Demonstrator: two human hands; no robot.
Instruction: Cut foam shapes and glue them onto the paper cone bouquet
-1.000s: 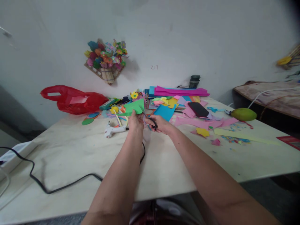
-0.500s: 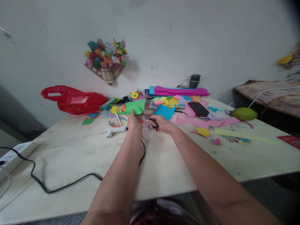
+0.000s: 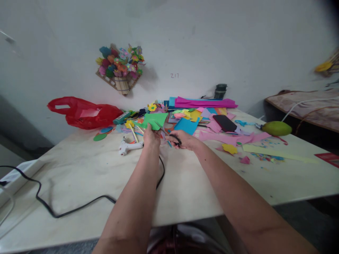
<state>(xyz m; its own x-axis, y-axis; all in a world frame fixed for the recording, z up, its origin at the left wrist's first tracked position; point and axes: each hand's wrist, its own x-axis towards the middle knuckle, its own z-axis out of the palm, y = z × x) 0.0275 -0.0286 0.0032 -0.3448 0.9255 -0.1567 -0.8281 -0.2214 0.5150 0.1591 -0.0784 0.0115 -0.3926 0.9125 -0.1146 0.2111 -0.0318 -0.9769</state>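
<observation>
Pinched in my left hand (image 3: 153, 135) is a sheet of green paper (image 3: 156, 120), held up above the table. My right hand (image 3: 182, 139) is closed around the black handles of a pair of scissors (image 3: 174, 137). The scissor blades reach left to the green paper, near my left fingertips. Just left of my left wrist lies a white glue gun (image 3: 129, 146). Behind my right hand is a blue sheet (image 3: 186, 126). My fingers partly hide the lower edge of the green paper.
A red plastic bag (image 3: 87, 114) sits at the back left. Coloured paper and a dark phone (image 3: 224, 123) lie to the right, near yellow flower cutouts (image 3: 229, 148) and scraps. A black cord (image 3: 76, 210) crosses the left of the table (image 3: 79, 176).
The green paper has turned slightly and shifted a little to the right in my left hand. My right hand with the scissors has moved very slightly right.
</observation>
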